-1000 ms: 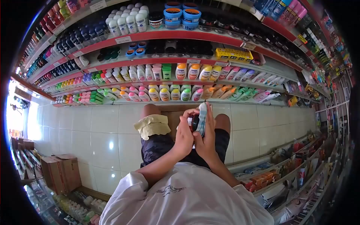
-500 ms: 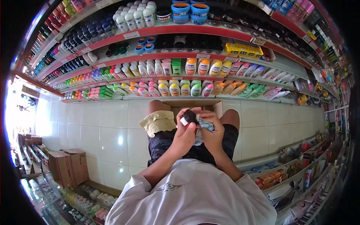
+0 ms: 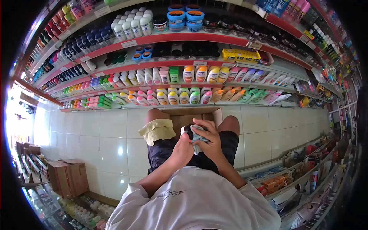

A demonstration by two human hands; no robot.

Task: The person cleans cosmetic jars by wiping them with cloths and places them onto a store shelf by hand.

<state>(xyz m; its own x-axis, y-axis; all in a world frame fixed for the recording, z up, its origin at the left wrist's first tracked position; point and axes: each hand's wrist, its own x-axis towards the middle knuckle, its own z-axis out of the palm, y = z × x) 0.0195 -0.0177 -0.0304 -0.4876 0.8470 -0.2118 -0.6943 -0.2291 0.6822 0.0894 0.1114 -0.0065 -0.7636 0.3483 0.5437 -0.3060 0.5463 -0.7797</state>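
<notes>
A small dark jar (image 3: 188, 131) with a white part at its left side is between my two hands, above my lap. My left hand (image 3: 182, 150) is closed around the jar's lower left side. My right hand (image 3: 210, 140) is closed on a light blue and white cloth (image 3: 198, 135), which it presses against the jar's right side. Fingers and cloth hide much of the jar. On my left knee lies a folded pale yellow cloth (image 3: 157, 131).
An open cardboard box (image 3: 217, 115) stands between my knees, before shelves (image 3: 165, 41) of bottles, roll-ons and jars. Another carton (image 3: 68, 178) is on the tiled floor at the left. Low racks (image 3: 291, 180) of packets stand at the right.
The cloth, earlier upright between my hands and then bunched beside the jar, now lies against the jar's right side. My right fingers have moved over it. The camera view has shifted slightly.
</notes>
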